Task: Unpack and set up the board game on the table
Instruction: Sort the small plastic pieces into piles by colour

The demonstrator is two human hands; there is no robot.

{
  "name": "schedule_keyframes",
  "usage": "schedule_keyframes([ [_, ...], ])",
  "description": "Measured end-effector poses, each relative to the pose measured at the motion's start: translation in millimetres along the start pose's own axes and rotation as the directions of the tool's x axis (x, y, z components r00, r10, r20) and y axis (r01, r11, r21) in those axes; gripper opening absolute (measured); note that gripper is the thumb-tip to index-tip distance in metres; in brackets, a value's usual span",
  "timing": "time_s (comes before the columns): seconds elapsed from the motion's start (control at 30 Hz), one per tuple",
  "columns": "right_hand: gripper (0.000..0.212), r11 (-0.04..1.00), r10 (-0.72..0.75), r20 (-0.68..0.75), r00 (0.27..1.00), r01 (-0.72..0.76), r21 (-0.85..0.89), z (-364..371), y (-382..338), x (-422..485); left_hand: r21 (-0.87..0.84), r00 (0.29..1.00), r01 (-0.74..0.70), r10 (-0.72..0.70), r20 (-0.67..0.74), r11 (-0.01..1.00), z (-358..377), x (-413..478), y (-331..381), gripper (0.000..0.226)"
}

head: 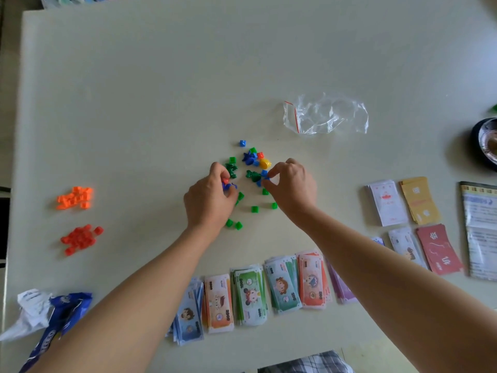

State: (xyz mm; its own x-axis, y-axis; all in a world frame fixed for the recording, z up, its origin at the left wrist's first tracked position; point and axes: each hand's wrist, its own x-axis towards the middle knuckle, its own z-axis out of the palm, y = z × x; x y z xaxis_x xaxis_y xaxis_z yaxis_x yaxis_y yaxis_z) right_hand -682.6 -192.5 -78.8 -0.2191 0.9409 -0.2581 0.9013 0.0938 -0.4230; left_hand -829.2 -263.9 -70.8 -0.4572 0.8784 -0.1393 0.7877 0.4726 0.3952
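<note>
**A:** Where are the small pieces now?

**B:** Most of them lie in a loose heap [254,160] in the middle of the counter [134,90]: blue, green, one yellow. Some green cubes [254,209] are scattered on the near side of it, between the two wrists.

**A:** And the left hand?

**B:** The left hand [208,196] is at the left edge of the heap. Its fingers [217,169] are curled. Inside the curl I see a red piece [226,181] and a blue piece [228,186], held between the fingertips and the thumb. Dark green figures lie just beyond the index finger.

**A:** What does the right hand do?

**B:** The right hand [291,188] is at the right edge of the heap. Its index finger and thumb are closed together on a small blue cube [266,178], and the other fingers are bent behind them. I cannot tell if this cube is lifted or touches the counter.

**A:** What else is there?

**B:** At the far left are two sorted groups, the orange heap [75,197] and, nearer, the red heap [80,239], both well apart from the hands. A clear bag [325,114] lies crumpled beyond the right hand. The banknotes [250,294] stand in a row of stacks near the front edge, partly under the forearms. To the right are cards [414,211] in white, yellow and red stacks, and beside them a printed sheet [481,230]. A blue wrapper [61,313] lies at the near left corner.
</note>
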Motion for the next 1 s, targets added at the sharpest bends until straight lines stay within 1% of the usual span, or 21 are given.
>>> schedule_keyframes([
  [0.13,0.018,0.999,-0.009,0.008,1.0,0.009,0.032,-4,3,4,0.011,0.984,-0.169,0.168,0.059,0.986,5,4,18,0.022],
  [0.2,0.015,0.989,0.028,-0.021,0.999,-0.024,0.147,-6,7,5,0.036,0.96,-0.27,0.267,0.079,0.962,10,7,25,0.023],
  [0.23,0.012,0.965,0.063,-0.026,0.998,-0.055,0.257,-9,9,7,0.057,0.947,-0.312,0.307,0.092,0.948,14,9,29,0.023],
  [0.27,0.012,0.91,0.114,-0.008,0.993,-0.102,0.403,-12,10,9,0.082,0.938,-0.338,0.329,0.107,0.937,17,11,31,0.024],
  [0.3,0.013,0.814,0.18,0.049,0.983,-0.176,0.554,-17,10,11,0.099,0.933,-0.353,0.342,0.116,0.93,19,12,33,0.025],
  [0.37,0.018,0.531,0.273,0.229,0.935,-0.344,0.774,-28,8,16,0.127,0.929,-0.365,0.352,0.116,0.922,22,15,34,0.024],
  [0.4,0.02,0.39,0.274,0.313,0.909,-0.402,0.828,-32,8,18,0.134,0.928,-0.368,0.354,0.116,0.92,23,16,34,0.023],
  [0.43,0.021,0.292,0.252,0.365,0.896,-0.43,0.855,-35,9,19,0.136,0.927,-0.37,0.355,0.12,0.919,24,18,33,0.021],
  [0.47,0.023,0.243,0.215,0.388,0.896,-0.434,0.867,-37,9,19,0.126,0.928,-0.366,0.352,0.121,0.922,25,19,32,0.02],
  [0.5,0.025,0.233,0.176,0.395,0.902,-0.428,0.873,-37,9,20,0.103,0.931,-0.358,0.347,0.112,0.928,25,20,31,0.019],
  [0.57,0.029,0.26,0.115,0.406,0.907,-0.422,0.869,-38,8,19,-0.019,0.943,-0.314,0.314,0.113,0.949,23,20,28,0.018],
  [0.6,0.028,0.28,0.098,0.411,0.906,-0.422,0.863,-38,6,19,-0.139,0.956,-0.252,0.268,0.115,0.958,21,20,27,0.015],
  [0.63,0.028,0.309,0.096,0.404,0.91,-0.413,0.857,-37,5,20,-0.283,0.974,-0.149,0.189,0.121,0.948,18,20,27,0.011],
  [0.67,0.029,0.343,0.101,0.387,0.916,-0.398,0.851,-36,4,21,-0.42,0.988,-0.012,0.076,0.137,0.907,16,22,26,0.011],
  [0.7,0.032,0.392,0.107,0.362,0.926,-0.373,0.841,-33,2,23,-0.534,0.986,0.122,-0.043,0.158,0.836,12,24,26,0.017],
  [0.73,0.036,0.466,0.111,0.329,0.938,-0.341,0.816,-30,1,24,-0.619,0.97,0.238,-0.153,0.188,0.749,8,28,26,0.023],
  [0.77,0.038,0.57,0.109,0.292,0.95,-0.301,0.765,-27,-1,25,-0.681,0.941,0.337,-0.243,0.234,0.65,4,31,26,0.026],
  [0.83,0.04,0.778,0.098,0.212,0.972,-0.208,0.593,-20,-2,27,-0.757,0.879,0.466,-0.342,0.334,0.458,-3,38,27,0.028],
  [0.87,0.041,0.851,0.093,0.176,0.98,-0.17,0.497,-17,-2,27,-0.774,0.857,0.498,-0.356,0.372,0.39,-7,40,27,0.028],
  [0.93,0.043,0.938,0.097,0.103,0.99,-0.126,0.323,-14,-2,26,-0.788,0.848,0.511,-0.349,0.398,0.343,-11,43,29,0.029],
  [1.0,0.037,0.983,0.1,0.036,0.994,-0.105,0.154,-14,-2,24,-0.774,0.855,0.505,-0.343,0.389,0.382,-9,46,29,0.031],
])
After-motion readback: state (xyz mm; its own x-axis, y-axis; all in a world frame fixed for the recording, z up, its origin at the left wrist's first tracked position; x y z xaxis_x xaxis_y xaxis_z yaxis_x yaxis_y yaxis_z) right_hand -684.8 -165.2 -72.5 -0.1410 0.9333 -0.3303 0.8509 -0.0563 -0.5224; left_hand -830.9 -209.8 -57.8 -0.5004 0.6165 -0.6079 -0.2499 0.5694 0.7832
